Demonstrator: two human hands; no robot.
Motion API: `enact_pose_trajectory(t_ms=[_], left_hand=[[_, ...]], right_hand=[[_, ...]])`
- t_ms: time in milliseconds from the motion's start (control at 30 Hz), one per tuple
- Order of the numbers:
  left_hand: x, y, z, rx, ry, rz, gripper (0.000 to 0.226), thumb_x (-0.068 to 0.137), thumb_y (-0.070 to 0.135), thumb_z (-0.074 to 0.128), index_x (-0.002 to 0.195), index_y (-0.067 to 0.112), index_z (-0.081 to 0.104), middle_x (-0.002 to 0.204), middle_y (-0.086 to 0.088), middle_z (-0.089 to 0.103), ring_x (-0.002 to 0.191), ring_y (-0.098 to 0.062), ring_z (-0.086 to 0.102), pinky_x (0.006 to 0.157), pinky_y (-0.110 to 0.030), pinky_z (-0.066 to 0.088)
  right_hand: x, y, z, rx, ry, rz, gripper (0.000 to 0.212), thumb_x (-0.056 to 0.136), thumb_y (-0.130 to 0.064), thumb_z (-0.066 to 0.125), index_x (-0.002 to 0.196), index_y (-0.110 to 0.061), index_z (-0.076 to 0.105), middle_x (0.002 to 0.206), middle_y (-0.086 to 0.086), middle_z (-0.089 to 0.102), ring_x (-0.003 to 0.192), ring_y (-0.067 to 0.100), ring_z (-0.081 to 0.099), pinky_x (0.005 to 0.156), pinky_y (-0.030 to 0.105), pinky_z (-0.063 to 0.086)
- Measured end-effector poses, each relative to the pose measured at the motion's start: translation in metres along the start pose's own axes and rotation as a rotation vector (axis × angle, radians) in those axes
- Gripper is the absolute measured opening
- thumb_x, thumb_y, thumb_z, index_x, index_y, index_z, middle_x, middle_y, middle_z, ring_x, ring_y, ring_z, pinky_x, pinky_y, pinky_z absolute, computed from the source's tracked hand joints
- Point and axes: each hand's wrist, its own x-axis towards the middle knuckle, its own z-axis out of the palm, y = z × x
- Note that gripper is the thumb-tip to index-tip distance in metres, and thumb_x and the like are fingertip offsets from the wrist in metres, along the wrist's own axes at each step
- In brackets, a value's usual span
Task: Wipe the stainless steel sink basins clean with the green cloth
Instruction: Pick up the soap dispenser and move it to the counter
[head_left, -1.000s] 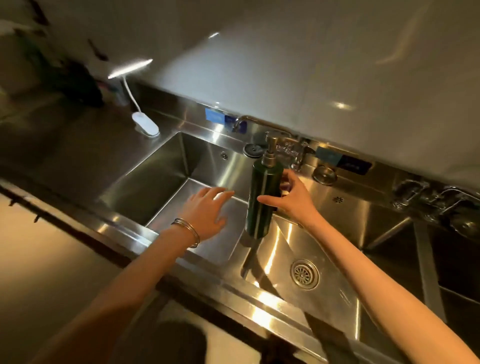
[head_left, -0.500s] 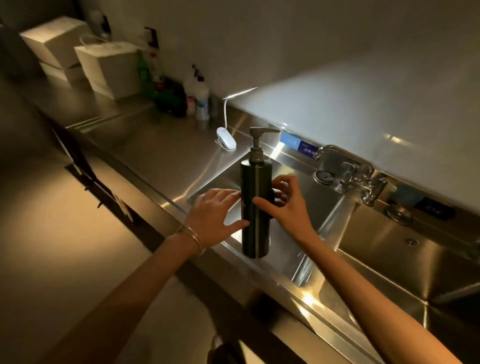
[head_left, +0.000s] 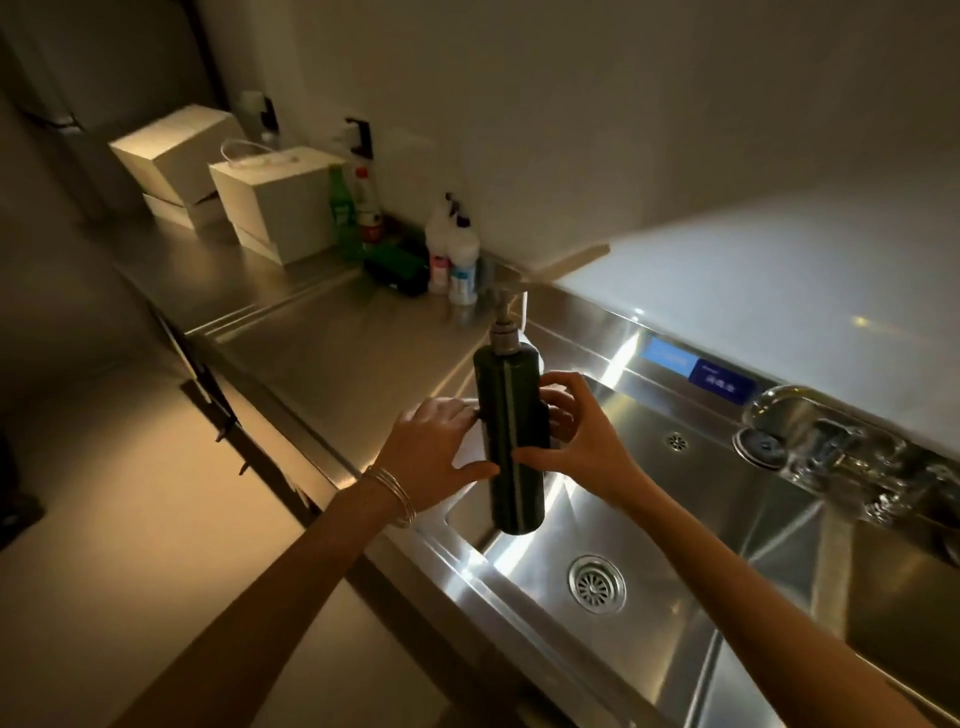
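A dark green pump bottle (head_left: 514, 431) hangs upright in the air over the left rim of the stainless steel sink basin (head_left: 675, 519). My right hand (head_left: 582, 447) grips it from the right, thumb across the front and fingers behind. On the other side my left hand (head_left: 436, 452), with bangles at the wrist, holds it, thumb touching the front. The basin's round drain (head_left: 596, 583) lies below the bottle. No green cloth is in view.
A faucet (head_left: 795, 421) stands at the back right, with a second basin (head_left: 904, 613) beyond a divider. On the steel counter (head_left: 337, 353) to the left stand white boxes (head_left: 275, 208), a green bottle (head_left: 340, 208) and spray bottles (head_left: 457, 254). The floor lies at lower left.
The bottle has been carried left from the divider between the basins to the left rim. My left hand has closed onto it, and the view has swung left.
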Motion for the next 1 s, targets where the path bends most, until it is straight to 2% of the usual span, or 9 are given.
enact_pose_trajectory(t_ms=[67, 133, 233, 333, 433, 533, 633, 833, 1000], left_hand=[[0.020, -0.022, -0.010, -0.016, 0.008, -0.002, 0.088, 0.065, 0.076, 0.036, 0.134, 0.023, 0.044, 0.135, 0.001, 0.050, 0.124, -0.022, 0.044, 0.103, -0.045, 0.037], [0.037, -0.047, -0.022, -0.011, 0.015, -0.016, 0.086, 0.066, 0.074, 0.039, 0.136, 0.025, 0.041, 0.134, -0.001, 0.049, 0.121, -0.024, 0.046, 0.100, -0.048, 0.038], [0.053, -0.089, -0.028, 0.179, 0.110, 0.079, 0.076, 0.064, 0.059, 0.061, 0.130, 0.027, 0.042, 0.122, -0.007, 0.059, 0.104, -0.030, 0.058, 0.085, -0.048, 0.048], [0.063, -0.138, -0.032, 0.237, 0.101, 0.085, 0.083, 0.057, 0.050, 0.080, 0.126, 0.027, 0.041, 0.114, -0.008, 0.063, 0.094, -0.030, 0.063, 0.075, -0.045, 0.051], [0.079, -0.187, -0.040, 0.165, 0.067, 0.089, 0.084, 0.059, 0.042, 0.082, 0.128, 0.029, 0.036, 0.119, -0.010, 0.060, 0.102, -0.032, 0.059, 0.081, -0.049, 0.050], [0.093, -0.228, -0.054, 0.163, 0.020, 0.097, 0.076, 0.069, 0.041, 0.076, 0.135, 0.027, 0.041, 0.131, -0.010, 0.053, 0.117, -0.032, 0.050, 0.094, -0.048, 0.040], [0.107, -0.274, -0.070, 0.175, 0.014, 0.133, 0.074, 0.074, 0.043, 0.071, 0.138, 0.024, 0.041, 0.138, -0.006, 0.047, 0.125, -0.028, 0.043, 0.102, -0.043, 0.034], [0.143, -0.332, -0.087, 0.150, -0.137, 0.197, 0.072, 0.079, 0.046, 0.065, 0.141, 0.029, 0.033, 0.142, 0.001, 0.041, 0.130, -0.021, 0.036, 0.106, -0.039, 0.031], [0.176, -0.357, -0.080, 0.094, -0.151, 0.271, 0.069, 0.079, 0.045, 0.066, 0.139, 0.028, 0.037, 0.138, 0.002, 0.046, 0.127, -0.022, 0.040, 0.104, -0.039, 0.034]], right_hand=[[0.028, 0.002, 0.006, 0.025, 0.075, -0.003, 0.062, 0.067, -0.001, 0.080, 0.110, -0.029, 0.044, 0.113, -0.001, 0.059, 0.103, 0.018, 0.062, 0.087, 0.029, 0.054], [0.057, 0.007, 0.014, 0.056, 0.122, 0.008, 0.061, 0.068, -0.004, 0.080, 0.111, -0.030, 0.044, 0.117, 0.003, 0.058, 0.107, 0.020, 0.060, 0.092, 0.035, 0.052], [0.092, 0.015, 0.029, 0.049, 0.198, 0.015, 0.061, 0.068, -0.005, 0.080, 0.109, -0.031, 0.043, 0.116, -0.003, 0.056, 0.108, 0.013, 0.057, 0.095, 0.033, 0.048], [0.123, 0.023, 0.046, 0.032, 0.239, 0.032, 0.061, 0.068, -0.005, 0.079, 0.109, -0.030, 0.042, 0.113, -0.008, 0.053, 0.106, 0.007, 0.055, 0.092, 0.025, 0.047], [0.156, 0.027, 0.067, 0.029, 0.281, 0.055, 0.063, 0.068, -0.003, 0.079, 0.111, -0.029, 0.042, 0.113, -0.005, 0.053, 0.106, 0.013, 0.056, 0.087, 0.025, 0.049], [0.187, 0.030, 0.097, 0.018, 0.362, 0.058, 0.061, 0.067, -0.005, 0.081, 0.106, -0.034, 0.044, 0.114, -0.005, 0.054, 0.107, 0.014, 0.056, 0.082, 0.022, 0.050], [0.215, 0.032, 0.130, 0.035, 0.436, 0.081, 0.062, 0.067, -0.007, 0.081, 0.108, -0.035, 0.044, 0.119, 0.000, 0.054, 0.111, 0.020, 0.056, 0.089, 0.034, 0.053], [0.253, 0.032, 0.167, 0.013, 0.565, 0.126, 0.064, 0.067, -0.007, 0.080, 0.115, -0.027, 0.042, 0.114, -0.008, 0.054, 0.110, 0.019, 0.055, 0.092, 0.034, 0.050], [0.291, 0.040, 0.174, -0.033, 0.671, 0.175, 0.068, 0.070, -0.007, 0.079, 0.124, -0.015, 0.039, 0.121, 0.002, 0.051, 0.111, 0.023, 0.054, 0.094, 0.038, 0.050]])
